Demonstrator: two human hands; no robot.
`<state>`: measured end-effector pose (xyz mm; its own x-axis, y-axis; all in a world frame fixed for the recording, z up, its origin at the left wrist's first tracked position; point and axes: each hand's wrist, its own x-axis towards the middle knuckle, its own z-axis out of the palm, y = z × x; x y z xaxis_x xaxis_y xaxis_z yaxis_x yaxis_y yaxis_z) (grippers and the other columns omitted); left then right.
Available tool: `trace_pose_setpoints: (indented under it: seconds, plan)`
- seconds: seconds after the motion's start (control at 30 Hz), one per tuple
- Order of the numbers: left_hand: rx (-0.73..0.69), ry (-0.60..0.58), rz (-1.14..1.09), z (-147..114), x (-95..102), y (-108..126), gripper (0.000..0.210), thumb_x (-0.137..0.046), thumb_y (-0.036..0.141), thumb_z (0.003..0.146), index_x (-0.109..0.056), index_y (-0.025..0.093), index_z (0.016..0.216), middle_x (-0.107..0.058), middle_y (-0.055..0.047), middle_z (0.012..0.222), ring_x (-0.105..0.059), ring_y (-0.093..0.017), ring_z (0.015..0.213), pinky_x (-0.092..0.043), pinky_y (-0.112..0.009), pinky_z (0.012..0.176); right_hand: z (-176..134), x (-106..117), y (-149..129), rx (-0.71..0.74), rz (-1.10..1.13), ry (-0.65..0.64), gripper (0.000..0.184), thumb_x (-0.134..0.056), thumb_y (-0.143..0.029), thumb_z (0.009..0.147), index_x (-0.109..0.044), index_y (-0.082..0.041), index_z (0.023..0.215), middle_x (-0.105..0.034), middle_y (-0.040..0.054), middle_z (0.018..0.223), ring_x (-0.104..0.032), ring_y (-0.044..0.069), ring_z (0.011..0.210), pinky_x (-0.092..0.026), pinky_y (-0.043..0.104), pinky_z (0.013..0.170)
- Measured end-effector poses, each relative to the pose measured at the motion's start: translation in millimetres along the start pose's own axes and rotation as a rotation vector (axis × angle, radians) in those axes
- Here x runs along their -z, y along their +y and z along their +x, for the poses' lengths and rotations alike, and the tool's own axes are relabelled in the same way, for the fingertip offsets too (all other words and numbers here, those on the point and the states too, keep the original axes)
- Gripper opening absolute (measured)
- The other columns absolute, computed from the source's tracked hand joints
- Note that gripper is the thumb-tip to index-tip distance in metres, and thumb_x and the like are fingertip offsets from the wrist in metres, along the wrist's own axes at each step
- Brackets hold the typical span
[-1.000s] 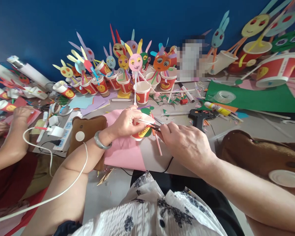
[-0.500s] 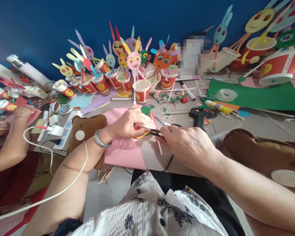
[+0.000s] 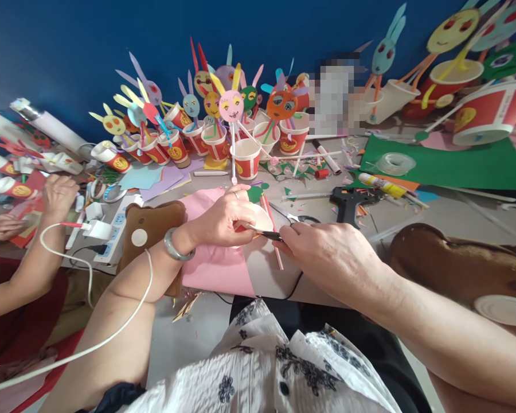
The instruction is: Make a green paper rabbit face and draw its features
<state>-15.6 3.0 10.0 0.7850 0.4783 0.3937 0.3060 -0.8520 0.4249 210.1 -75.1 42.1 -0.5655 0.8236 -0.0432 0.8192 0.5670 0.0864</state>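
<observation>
One left hand [image 3: 223,218], with one ring on a finger and one greyish bangle [image 3: 174,244] at its wrist, has its fingers closed on one thin pale strip [image 3: 251,228], while one right hand [image 3: 322,246] has its fingers wrapped around one narrow dark tool [image 3: 270,234], whose tip meets the strip's end. The strip is in front of one white-lined paper cup [image 3: 263,217], largely hidden by the left hand, above the surface [image 3: 279,285]. Under and beside that hand lies one pink paper sheet [image 3: 215,272]; just beyond its fingers are two green paper circles [image 3: 254,194], one larger than the other. Between the two hands and slightly farther off lies one pair of dark-handled scissors [image 3: 309,219], and near the right hand rests one black pistol-shaped glue gun [image 3: 343,201]. Farther right, one roll of clear tape [image 3: 395,164] lies on one green sheet [image 3: 464,175]. Behind, one pink round paper face [image 3: 231,106] with two yellow ears rises at one red-and-white paper cup [image 3: 246,160], amid similar cups too overlapped to count. At far left are a co-worker's two hands [image 3: 59,198].
</observation>
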Motion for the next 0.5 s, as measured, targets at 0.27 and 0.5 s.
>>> trace_pose_setpoints:
  seconds: [0.27, 0.5]
  plan:
    - [0.025, -0.017, 0.020, -1.7, -0.7, -1.8, 0.033, -0.063, 0.035, 0.091, -0.059, 0.024, 0.060, -0.061, 0.003, 0.062, -0.056, -0.016, 0.071, -0.035, -0.045, 0.118, -1.5, -0.5, 0.3, 0.030, 0.019, 0.039, 0.016, -0.056, -0.013, 0.094, -0.069, -0.016, 0.086, -0.071, 0.0069, 0.072, -0.063, 0.019, 0.060, -0.017, 0.034, 0.053]
    - [0.074, -0.015, -0.017, 1.7, 3.1, 0.3, 0.036, -0.062, 0.038, 0.092, -0.058, 0.024, 0.059, -0.055, 0.003, 0.054, -0.052, -0.016, 0.067, -0.039, -0.045, 0.115, 0.6, -3.1, 2.0, 0.029, 0.007, 0.077, 0.018, -0.052, -0.015, 0.096, -0.069, -0.016, 0.088, -0.071, 0.0072, 0.073, -0.061, 0.019, 0.060, -0.015, 0.034, 0.054]
